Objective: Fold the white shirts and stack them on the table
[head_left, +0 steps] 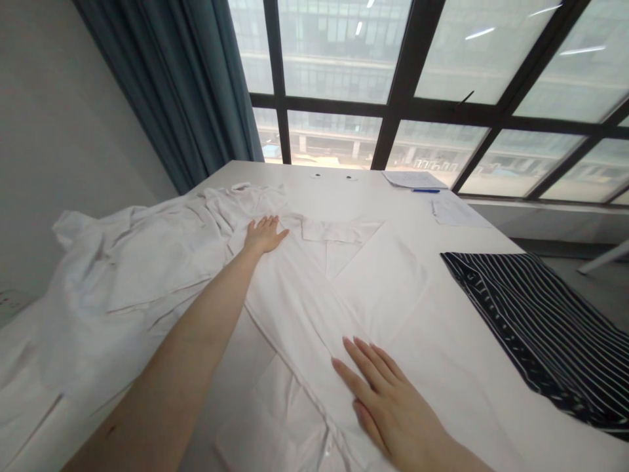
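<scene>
A white garment that looks like a shirt (314,288) lies spread on the table, its collar end toward the window. Near that collar end, my left hand (265,235) rests flat on the cloth with fingers spread. Lower down and to the right, my right hand (388,393) lies palm down on the same cloth, fingers stretched out. Neither hand holds anything. Beside my left arm is a rumpled heap of white cloth (162,242).
A black and white striped cloth (535,321) hangs over the table's right edge. Papers (415,179) and a blue pen (425,191) lie at the far right of the white table (354,196). Blue curtains (187,85) and a large window stand behind.
</scene>
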### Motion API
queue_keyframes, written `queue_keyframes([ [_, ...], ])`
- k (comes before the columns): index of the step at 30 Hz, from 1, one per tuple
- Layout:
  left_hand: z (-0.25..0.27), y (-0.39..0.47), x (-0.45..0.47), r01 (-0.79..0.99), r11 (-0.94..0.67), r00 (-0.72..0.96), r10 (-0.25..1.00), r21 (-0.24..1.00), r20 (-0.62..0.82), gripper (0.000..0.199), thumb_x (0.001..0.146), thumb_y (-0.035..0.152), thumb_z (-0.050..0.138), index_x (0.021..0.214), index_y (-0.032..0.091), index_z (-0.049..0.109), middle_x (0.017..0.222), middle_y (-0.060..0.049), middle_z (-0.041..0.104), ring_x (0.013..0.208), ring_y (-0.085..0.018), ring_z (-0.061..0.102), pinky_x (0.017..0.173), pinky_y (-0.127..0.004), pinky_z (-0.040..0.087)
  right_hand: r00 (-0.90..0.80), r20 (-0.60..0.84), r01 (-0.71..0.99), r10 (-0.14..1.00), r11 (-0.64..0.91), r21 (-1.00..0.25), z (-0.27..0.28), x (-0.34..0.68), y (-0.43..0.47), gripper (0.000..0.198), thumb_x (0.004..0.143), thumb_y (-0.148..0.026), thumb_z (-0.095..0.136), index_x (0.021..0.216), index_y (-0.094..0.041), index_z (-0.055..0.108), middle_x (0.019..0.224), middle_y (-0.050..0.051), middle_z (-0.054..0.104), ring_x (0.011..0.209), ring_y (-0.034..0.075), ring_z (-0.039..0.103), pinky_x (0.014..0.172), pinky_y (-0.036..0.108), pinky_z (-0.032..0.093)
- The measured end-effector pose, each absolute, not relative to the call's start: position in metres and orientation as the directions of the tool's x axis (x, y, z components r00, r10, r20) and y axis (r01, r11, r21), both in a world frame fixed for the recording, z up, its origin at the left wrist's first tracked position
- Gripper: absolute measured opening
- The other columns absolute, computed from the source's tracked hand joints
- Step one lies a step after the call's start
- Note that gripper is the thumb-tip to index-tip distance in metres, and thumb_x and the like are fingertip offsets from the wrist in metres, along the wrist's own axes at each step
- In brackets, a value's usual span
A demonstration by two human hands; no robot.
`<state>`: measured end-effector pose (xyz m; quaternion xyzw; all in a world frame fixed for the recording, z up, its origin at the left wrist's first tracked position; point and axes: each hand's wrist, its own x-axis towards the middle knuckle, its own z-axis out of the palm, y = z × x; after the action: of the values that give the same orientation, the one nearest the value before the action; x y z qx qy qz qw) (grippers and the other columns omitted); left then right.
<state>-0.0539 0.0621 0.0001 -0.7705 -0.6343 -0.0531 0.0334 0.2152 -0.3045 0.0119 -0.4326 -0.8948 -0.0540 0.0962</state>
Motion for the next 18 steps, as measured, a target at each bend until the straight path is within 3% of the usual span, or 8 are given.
queue_keyframes([
  [4, 0.003, 0.053, -0.049, 0.98, -0.197, 0.184, 0.934, 0.014, 0.307, 0.054, 0.096, 0.034, 0.036, 0.143, 0.01, 0.041, 0.146, -0.019, 0.046, 0.137, -0.031, 0.038, 0.112, -0.05, 0.023, -0.611, 0.212, 0.781, 0.763, 0.624, 0.006, 0.013, 0.215, -0.304, 0.066, 0.087, -0.015, 0.05, 0.151, -0.02, 0.035, 0.154, 0.014, 0.035, 0.142, 0.028, 0.034, 0.106, 0.046, 0.045],
  [8, 0.01, 0.044, -0.046, 0.956, -0.294, 0.276, 0.878, -0.015, 0.391, 0.038, 0.093, 0.021, 0.04, 0.125, 0.014, 0.059, 0.137, -0.015, 0.053, 0.128, -0.029, 0.044, 0.108, -0.044, 0.029, -0.606, 0.212, 0.785, 0.767, 0.619, 0.006, 0.013, 0.214, -0.304, 0.065, 0.088, -0.015, 0.05, 0.151, -0.021, 0.035, 0.154, 0.014, 0.036, 0.142, 0.028, 0.034, 0.107, 0.047, 0.045],
  [13, 0.009, 0.046, -0.046, 0.939, -0.341, 0.332, 0.871, -0.04, 0.362, 0.033, 0.093, 0.019, 0.04, 0.11, 0.014, 0.068, 0.119, -0.015, 0.064, 0.117, -0.029, 0.052, 0.102, -0.044, 0.035, -0.598, 0.218, 0.79, 0.771, 0.614, -0.005, 0.011, 0.214, -0.304, 0.066, 0.088, -0.014, 0.05, 0.152, -0.022, 0.033, 0.155, 0.012, 0.036, 0.143, 0.026, 0.033, 0.109, 0.045, 0.043],
  [18, 0.002, 0.056, -0.049, 0.95, -0.311, 0.306, 0.912, -0.026, 0.274, 0.039, 0.094, 0.026, 0.039, 0.122, 0.012, 0.063, 0.129, -0.014, 0.062, 0.118, -0.026, 0.056, 0.1, -0.038, 0.04, -0.598, 0.211, 0.792, 0.774, 0.611, 0.001, 0.01, 0.214, -0.305, 0.067, 0.089, -0.014, 0.049, 0.153, -0.022, 0.031, 0.155, 0.012, 0.034, 0.143, 0.027, 0.032, 0.108, 0.046, 0.043],
])
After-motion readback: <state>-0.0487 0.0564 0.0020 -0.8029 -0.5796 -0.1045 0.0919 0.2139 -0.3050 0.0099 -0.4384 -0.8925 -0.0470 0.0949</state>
